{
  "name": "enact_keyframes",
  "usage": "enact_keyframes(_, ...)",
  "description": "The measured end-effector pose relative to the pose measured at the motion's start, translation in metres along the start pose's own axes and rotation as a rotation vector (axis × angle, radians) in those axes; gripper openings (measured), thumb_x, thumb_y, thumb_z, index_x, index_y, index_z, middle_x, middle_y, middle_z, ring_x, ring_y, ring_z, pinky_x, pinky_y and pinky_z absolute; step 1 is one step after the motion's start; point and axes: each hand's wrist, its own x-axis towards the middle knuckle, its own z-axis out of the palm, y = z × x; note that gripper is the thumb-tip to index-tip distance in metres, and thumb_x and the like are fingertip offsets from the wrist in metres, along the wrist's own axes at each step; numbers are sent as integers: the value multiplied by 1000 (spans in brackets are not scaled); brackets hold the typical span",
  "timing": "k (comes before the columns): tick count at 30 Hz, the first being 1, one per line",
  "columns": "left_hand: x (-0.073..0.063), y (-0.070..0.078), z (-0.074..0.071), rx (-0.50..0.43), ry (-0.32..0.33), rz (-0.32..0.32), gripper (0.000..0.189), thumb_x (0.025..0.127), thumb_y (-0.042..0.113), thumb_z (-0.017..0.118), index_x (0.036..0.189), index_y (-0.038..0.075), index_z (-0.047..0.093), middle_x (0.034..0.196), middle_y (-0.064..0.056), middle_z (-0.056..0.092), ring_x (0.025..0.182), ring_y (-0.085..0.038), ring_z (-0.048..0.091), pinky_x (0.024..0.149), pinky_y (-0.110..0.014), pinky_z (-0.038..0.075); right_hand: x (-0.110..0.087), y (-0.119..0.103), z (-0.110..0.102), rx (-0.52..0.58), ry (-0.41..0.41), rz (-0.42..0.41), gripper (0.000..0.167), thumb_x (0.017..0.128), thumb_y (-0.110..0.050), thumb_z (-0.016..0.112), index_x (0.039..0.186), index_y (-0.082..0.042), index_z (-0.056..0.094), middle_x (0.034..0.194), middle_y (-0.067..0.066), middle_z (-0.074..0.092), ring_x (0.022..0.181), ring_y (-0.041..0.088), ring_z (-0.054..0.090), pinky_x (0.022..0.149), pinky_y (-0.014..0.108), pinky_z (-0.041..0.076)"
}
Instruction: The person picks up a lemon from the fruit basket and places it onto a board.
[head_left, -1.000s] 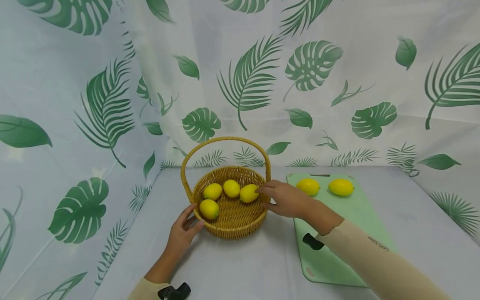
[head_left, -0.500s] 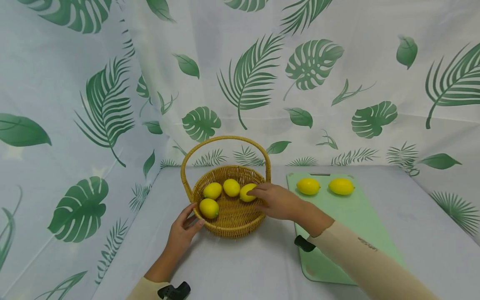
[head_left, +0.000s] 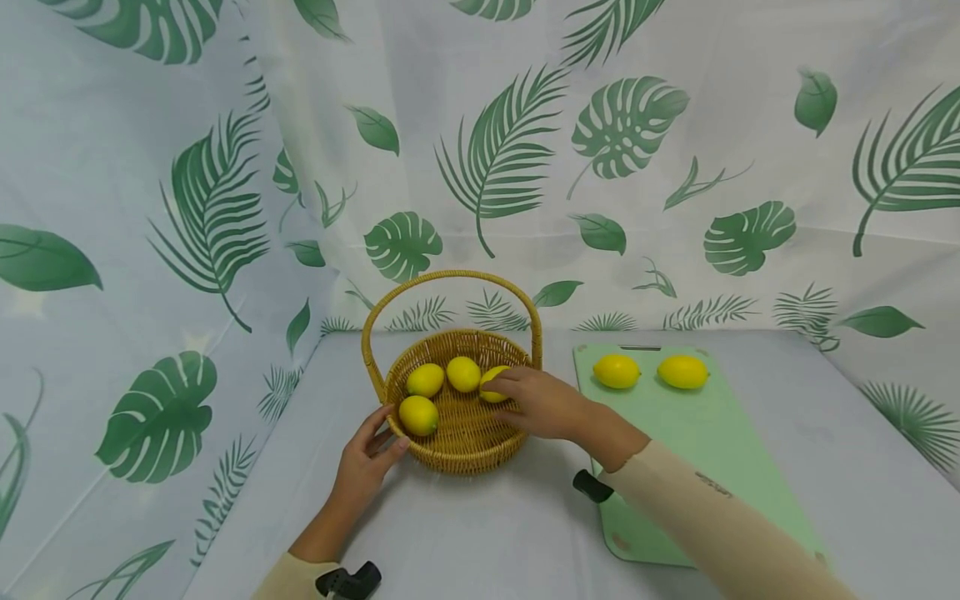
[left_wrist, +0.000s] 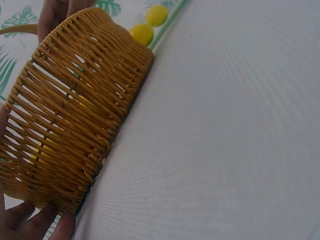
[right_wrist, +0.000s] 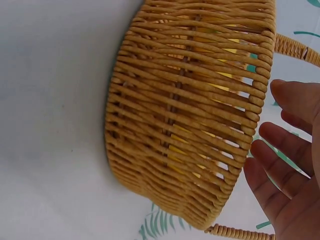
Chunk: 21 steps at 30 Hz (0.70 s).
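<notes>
A round wicker basket (head_left: 467,460) with a tall arched handle stands on the table, with several yellow lemons inside. My left hand (head_left: 360,475) holds the basket's left side, the thumb at the rim and the fingers along the outer wall. Over the right part of the rim reaches my right hand (head_left: 547,404), fingers extended above the rightmost lemon (head_left: 489,387) and partly covering it. In the right wrist view the fingers are spread apart beside the basket rim (right_wrist: 260,90). Three other lemons sit along the basket's back and left: one (head_left: 425,380), another (head_left: 463,375), another (head_left: 418,416).
A light green cutting board (head_left: 660,467) lies to the right, under the right forearm. Two lemons rest at its far end, one (head_left: 617,372) left of the other (head_left: 682,372). Leaf-print cloth (head_left: 525,275) hangs behind and at the left.
My right hand has moved left from the basket's right rim to over the rightmost lemon, hiding more of it. The left hand and the other lemons have stayed in place.
</notes>
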Motion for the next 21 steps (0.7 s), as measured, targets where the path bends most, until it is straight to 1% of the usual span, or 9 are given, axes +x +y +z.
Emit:
enact_keyframes(1, -1, 4, 0, 2, -1, 0, 65, 92, 16, 70, 147, 1, 39, 151, -17, 34, 128, -39, 45, 95, -39, 48, 1, 0, 0, 6, -1, 3, 40, 92, -28, 70, 129, -15, 62, 125, 1, 61, 116, 16, 54, 97, 34, 46)
enact_keyframes(4, -2, 5, 0, 1, -2, -4, 65, 92, 17, 71, 147, 2, 40, 151, -16, 35, 128, -38, 46, 95, -39, 49, 4, -1, 1, 7, -3, 10, 41, 92, -30, 69, 130, -15, 61, 126, 1, 61, 116, 15, 54, 98, 34, 45)
enact_keyframes(11, -1, 3, -1, 3, -4, 4, 64, 92, 16, 70, 147, 2, 39, 151, -17, 34, 128, -39, 45, 97, -40, 47, 9, -3, 4, 4, -7, 47, 41, 93, -34, 67, 131, -19, 61, 125, -3, 60, 115, 13, 54, 98, 33, 45)
enact_keyframes(15, 3, -13, 0, -6, 7, 13, 63, 92, 16, 70, 147, 6, 40, 152, -15, 34, 129, -38, 45, 97, -42, 46, 12, -5, 7, 21, -7, 46, 41, 94, -33, 67, 131, -18, 60, 126, -1, 60, 117, 15, 54, 97, 34, 46)
enact_keyframes(18, 6, -26, 0, -2, 18, 8, 63, 92, 19, 71, 147, 12, 42, 152, -9, 35, 128, -34, 46, 98, -42, 46, 14, -6, 9, 37, -5, 35, 41, 94, -30, 67, 132, -15, 60, 127, 0, 60, 118, 17, 53, 98, 36, 46)
enact_keyframes(21, 7, -29, 1, 8, 25, 14, 62, 92, 21, 71, 146, 15, 43, 151, -7, 36, 128, -32, 47, 98, -42, 46, 15, -5, 11, 44, -3, 25, 42, 94, -26, 68, 132, -13, 60, 128, 0, 60, 118, 18, 53, 99, 37, 45)
